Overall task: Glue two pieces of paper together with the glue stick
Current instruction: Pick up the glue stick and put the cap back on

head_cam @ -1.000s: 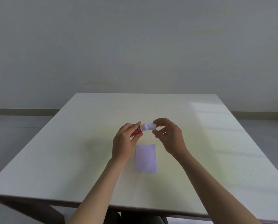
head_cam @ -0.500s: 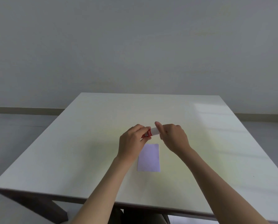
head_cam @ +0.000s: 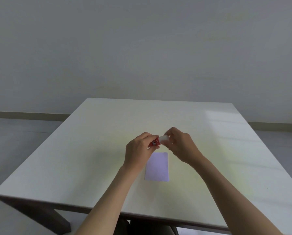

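A small glue stick [head_cam: 155,142] with a red body and a white cap [head_cam: 164,139] is held level above the table. My left hand [head_cam: 139,150] grips the red body. My right hand [head_cam: 181,145] pinches the white cap, which sits on the stick's right end. Just below the hands a pale lilac rectangle of paper [head_cam: 157,167] lies flat on the table; I can make out only one sheet outline, so a second piece may lie under it or be hidden.
The white table [head_cam: 91,158] spans the middle of the view, with its near edge close to my body and dark legs below. A grey wall and floor lie behind it.
The view has shifted slightly, so the table sits a little further right. My right fingers have shifted on the cap, which shows more fully now. Both hands stay together on the glue stick.
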`<state>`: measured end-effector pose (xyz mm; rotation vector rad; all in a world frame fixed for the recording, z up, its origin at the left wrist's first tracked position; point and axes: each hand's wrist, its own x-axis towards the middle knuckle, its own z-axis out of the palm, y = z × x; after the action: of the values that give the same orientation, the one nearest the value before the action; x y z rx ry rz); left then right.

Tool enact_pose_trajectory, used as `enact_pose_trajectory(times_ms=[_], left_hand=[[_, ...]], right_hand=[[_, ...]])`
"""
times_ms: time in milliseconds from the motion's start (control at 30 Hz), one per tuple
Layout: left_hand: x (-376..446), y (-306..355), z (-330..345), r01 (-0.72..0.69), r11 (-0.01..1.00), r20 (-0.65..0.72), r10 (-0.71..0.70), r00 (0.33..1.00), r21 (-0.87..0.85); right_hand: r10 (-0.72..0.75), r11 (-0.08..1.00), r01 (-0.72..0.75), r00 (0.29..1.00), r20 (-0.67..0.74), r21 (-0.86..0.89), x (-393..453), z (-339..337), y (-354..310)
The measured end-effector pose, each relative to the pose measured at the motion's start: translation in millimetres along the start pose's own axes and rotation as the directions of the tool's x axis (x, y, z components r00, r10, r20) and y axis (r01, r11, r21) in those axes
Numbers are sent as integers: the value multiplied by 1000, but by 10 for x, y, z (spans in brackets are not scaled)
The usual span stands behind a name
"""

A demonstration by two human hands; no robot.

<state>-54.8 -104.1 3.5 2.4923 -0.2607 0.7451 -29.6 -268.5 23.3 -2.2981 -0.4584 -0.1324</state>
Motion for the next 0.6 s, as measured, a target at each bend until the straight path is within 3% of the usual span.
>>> enact_pose_trajectory(times_ms=[100,200,300,367,467,600], left_hand=[[-14,31,2,-7,1000,-2,7,1000,-10],[3,14,3,10,999,-21,-11,1000,-38],[13,13,40,6,999,-3,-7,1000,-50],[30,-28,53,87,987,-27,-91,995,-133],[144,-217,51,284,918,-65,-313,947,-276],[299,-518,66,448,846,-34,-477,878,-290]], right_hand=[[108,986,-117,991,-80,-122,11,0,-11],[-40,999,40,999,-27,-10,9,15,-9],[88,994,-93,993,-74,-55,6,33,-44],[159,984,-167,981,-111,-67,-6,23,-40],[164,986,-166,981,-107,-7,-53,-12,30],[195,980,-197,977,-89,-16,-136,-47,142]])
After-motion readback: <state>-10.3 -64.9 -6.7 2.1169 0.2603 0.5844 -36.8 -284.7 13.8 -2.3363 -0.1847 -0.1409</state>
